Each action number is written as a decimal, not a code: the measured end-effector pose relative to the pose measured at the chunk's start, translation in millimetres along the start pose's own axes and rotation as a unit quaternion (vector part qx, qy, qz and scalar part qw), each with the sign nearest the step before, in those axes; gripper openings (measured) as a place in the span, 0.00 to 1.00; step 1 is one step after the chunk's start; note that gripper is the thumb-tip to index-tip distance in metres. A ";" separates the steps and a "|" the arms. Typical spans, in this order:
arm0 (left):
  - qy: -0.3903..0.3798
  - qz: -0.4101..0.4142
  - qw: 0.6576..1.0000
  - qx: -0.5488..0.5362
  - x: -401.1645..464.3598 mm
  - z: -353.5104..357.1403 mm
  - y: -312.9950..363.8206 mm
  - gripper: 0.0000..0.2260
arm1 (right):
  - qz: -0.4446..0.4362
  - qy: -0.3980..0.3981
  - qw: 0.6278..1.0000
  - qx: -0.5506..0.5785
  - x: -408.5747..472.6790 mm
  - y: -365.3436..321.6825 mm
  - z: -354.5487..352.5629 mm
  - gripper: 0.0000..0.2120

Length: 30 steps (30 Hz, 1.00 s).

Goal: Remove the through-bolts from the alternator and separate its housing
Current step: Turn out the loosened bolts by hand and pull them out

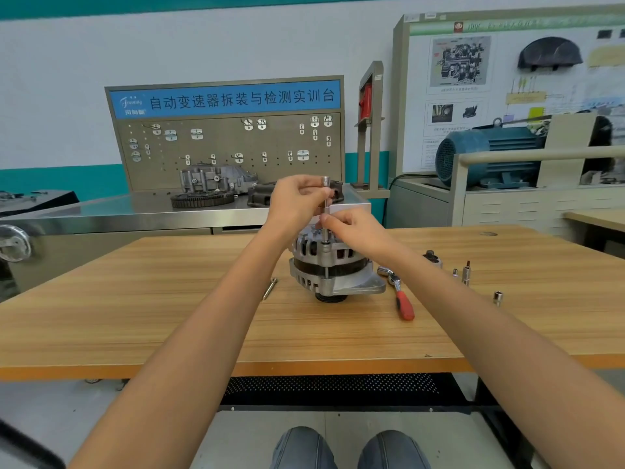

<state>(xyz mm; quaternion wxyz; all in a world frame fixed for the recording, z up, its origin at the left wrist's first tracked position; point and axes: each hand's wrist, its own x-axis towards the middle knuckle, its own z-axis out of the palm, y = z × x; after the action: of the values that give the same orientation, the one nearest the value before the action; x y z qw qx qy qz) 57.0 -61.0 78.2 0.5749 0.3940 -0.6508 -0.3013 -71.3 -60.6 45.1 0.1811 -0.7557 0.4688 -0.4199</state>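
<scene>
- One view only, head camera. Grey cast-aluminium alternator (333, 265) with slotted housing, standing pulley-down on the light wooden striped table (169, 316), centre of frame.
- Progress, judged: one loose silver bolt (270, 288) lies on the table just left of the alternator, likely a through-bolt already out. Housing halves appear unseparated, dark stator band between them. Separation not yet done; count of bolts left cannot be told.
- Slim silver extension bar with socket (325, 211), upright over a bolt point at the alternator's upper rim, centre of frame.
- Left hand (297, 198): fingers curled, tips pinching the bar's top end.
- Right hand (355, 228): fingers curled, thumb and forefinger pinching the bar's lower shaft, just above the housing.
- Red-handled chrome ratchet (399, 292), unheld, on the table right of the alternator; small loose chrome sockets (466, 274) further right.
</scene>
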 end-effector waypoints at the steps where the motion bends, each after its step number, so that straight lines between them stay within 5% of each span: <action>1: 0.009 0.000 1.000 0.002 0.6 -0.5 -0.1 0.10 | 0.002 0.001 1.000 0.001 0.7 0.5 1.6 0.20; 7: 0.063 -0.001 0.998 0.010 -1.4 7.4 -3.2 0.11 | 0.018 0.052 0.997 0.055 6.6 -1.1 10.6 0.10; 13: 0.034 0.029 0.998 0.039 -4.9 11.7 1.8 0.09 | -0.003 0.055 0.996 0.074 -0.1 -3.0 4.8 0.14; 19: 0.001 0.025 0.998 0.053 -5.6 7.7 11.2 0.17 | -0.024 0.022 0.998 0.048 -3.5 -1.1 1.1 0.11; 30: 0.045 0.020 0.997 0.065 -1.7 4.5 7.1 0.10 | 0.000 0.050 0.996 0.075 1.0 0.6 6.6 0.08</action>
<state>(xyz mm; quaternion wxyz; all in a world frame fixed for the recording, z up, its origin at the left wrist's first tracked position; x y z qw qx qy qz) 51.4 -56.2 82.6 0.5823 0.4304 -0.6508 -0.2284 -66.1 -62.6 41.3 0.2135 -0.7182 0.4441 -0.4914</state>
